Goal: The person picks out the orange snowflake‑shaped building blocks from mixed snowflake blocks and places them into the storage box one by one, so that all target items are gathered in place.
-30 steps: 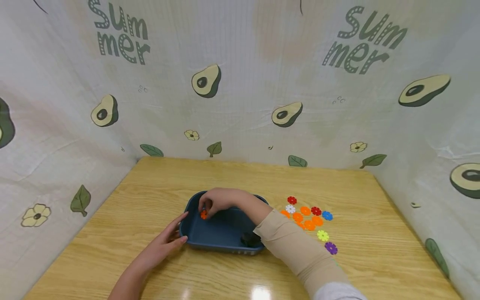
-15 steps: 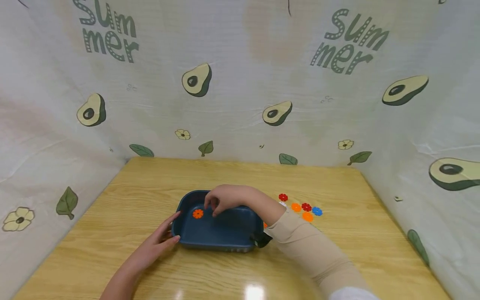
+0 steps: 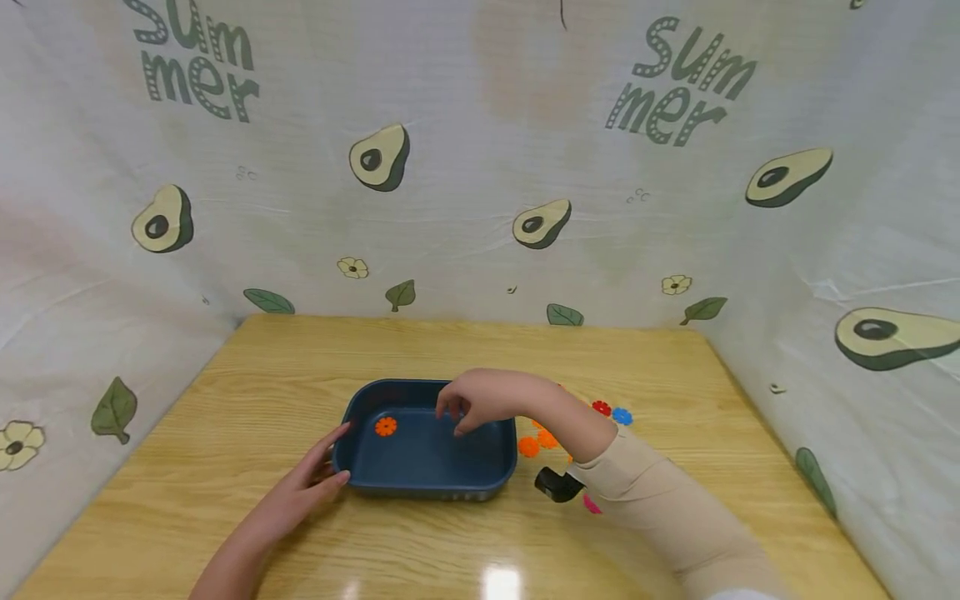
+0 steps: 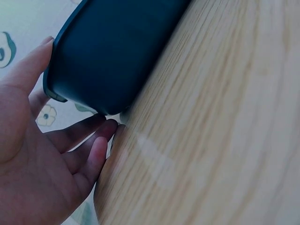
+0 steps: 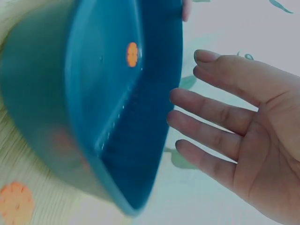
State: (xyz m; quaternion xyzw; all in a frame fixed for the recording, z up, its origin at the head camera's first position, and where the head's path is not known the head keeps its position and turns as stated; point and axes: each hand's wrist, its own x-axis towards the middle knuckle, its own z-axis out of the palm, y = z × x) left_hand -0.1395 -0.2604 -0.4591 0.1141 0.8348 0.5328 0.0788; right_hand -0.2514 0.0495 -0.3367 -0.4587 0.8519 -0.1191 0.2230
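A dark blue plastic bin [image 3: 427,487] stands on the wooden table, with one orange notched disc [image 3: 386,427] lying flat on its floor toward the left. My left hand [image 3: 309,477] rests against the bin's left end, its fingertips touching the rim and outer wall; in the left wrist view, its lower fingers bend loosely under the wall. Over the right half of the bin hovers my right hand [image 3: 480,400], holding nothing. The right wrist view shows the fingers of that hand [image 5: 248,126] extended and apart, beside the bin's rim.
Several loose discs lie right of the bin, partly behind the right forearm: orange [image 3: 528,447], red [image 3: 602,407], blue [image 3: 622,416] and pink [image 3: 592,504]. A black camera [image 3: 557,483] sits at the right wrist. A printed cloth [image 3: 450,208] surrounds the table.
My right hand has let go of the orange disc inside the bin and moved right, away from it. My left hand stays at the bin's left end. The head view has shifted slightly.
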